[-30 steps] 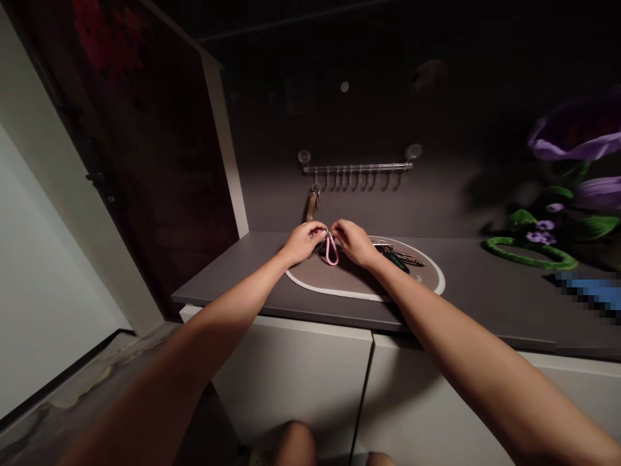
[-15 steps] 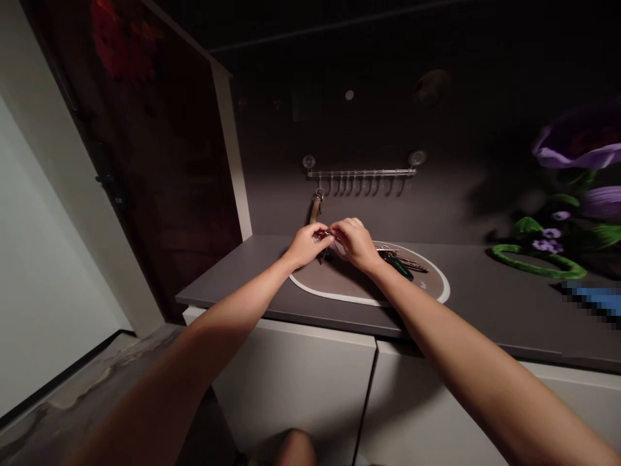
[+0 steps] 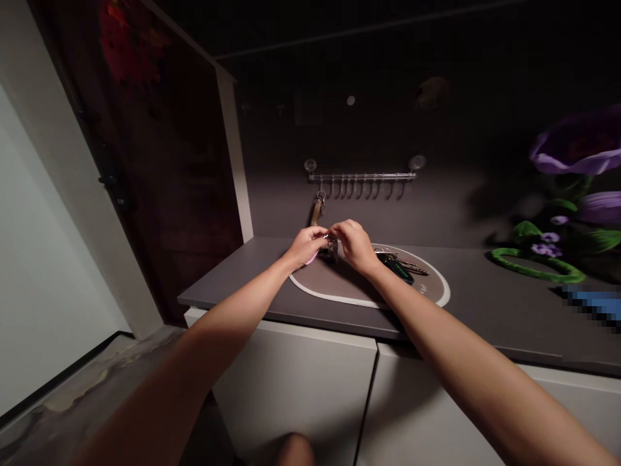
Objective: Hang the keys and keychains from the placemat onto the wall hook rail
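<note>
"What are the hands doing?"

"The left hand (image 3: 305, 247) is closed in a pinch on a slim pink cord loop (image 3: 311, 258) with a small silvery metal fitting (image 3: 327, 236); the loop shows just below its fingers, above the oval brown mat with a white rim (image 3: 339, 300)."

"And the right hand (image 3: 356, 244)?"

"Its fingers are bent, their tips close to the fitting; whether they grip it, I cannot tell; a small dark item (image 3: 330, 251) shows between the hands, too obscured to name."

"What lies around them?"

"A black key fob with green marks (image 3: 398, 270) and a bunch of metal keys (image 3: 414, 266) lie on the mat, beyond the right wrist; the mat rests on the dark grey countertop (image 3: 485, 310)."

"Anything on the wall?"

"A clear plastic hook rail (image 3: 363, 176), held by two round mounts; a tan strap with a metal ring (image 3: 317, 211) hangs at its left end; well to the right stands a large purple flower decoration (image 3: 575, 155), near a fuzzy green ring (image 3: 533, 266)."
</note>
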Demonstrator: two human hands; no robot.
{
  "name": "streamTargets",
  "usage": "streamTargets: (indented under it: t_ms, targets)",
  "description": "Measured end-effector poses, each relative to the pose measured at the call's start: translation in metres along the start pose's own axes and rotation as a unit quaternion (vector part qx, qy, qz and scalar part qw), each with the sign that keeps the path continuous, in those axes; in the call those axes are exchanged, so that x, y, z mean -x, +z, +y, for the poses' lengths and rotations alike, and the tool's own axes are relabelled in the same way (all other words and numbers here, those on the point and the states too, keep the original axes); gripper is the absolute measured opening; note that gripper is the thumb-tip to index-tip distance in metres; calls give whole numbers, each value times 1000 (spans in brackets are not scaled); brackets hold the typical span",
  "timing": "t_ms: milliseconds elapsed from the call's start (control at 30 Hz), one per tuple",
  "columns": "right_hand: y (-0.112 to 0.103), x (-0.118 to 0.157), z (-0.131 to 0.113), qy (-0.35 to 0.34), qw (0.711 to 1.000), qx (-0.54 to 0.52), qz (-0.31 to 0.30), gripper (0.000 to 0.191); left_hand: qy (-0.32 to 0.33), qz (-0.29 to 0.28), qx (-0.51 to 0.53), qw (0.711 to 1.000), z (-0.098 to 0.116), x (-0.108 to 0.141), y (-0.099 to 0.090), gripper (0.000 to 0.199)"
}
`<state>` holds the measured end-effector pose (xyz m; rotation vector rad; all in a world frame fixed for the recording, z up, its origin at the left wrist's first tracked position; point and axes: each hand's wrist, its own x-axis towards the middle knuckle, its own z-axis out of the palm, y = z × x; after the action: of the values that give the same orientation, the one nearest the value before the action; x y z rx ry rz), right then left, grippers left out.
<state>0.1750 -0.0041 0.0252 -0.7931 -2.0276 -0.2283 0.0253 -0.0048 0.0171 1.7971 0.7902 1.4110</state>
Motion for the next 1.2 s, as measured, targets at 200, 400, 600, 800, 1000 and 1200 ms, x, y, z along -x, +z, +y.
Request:
streamTargets:
  t_ms: [200, 400, 600, 800, 1000, 1200]
  targets:
    - [-4, 1, 1, 41, 997, -50, 38, 22, 32, 36, -63, 997, -2, -2, -5, 19]
    - [-3, 2, -2, 89, 988, -118, 42, 18, 64, 20, -70, 995, 0, 0, -5, 25]
    - [5, 3, 1, 173, 951, -253, 29, 22, 22, 42, 2, 999, -4, -2, -7, 28]
    - [10, 4, 2, 215, 923, -319, 1, 24, -5, 68, 69, 995, -11, -6, -9, 30]
    - [13, 5, 2, 234, 900, -366, 17, 26, -17, 66, 90, 994, -14, -5, -6, 33]
    - [16, 2, -1, 265, 843, -468, 31, 27, 24, 67, 22, 997, -17, -6, -8, 35]
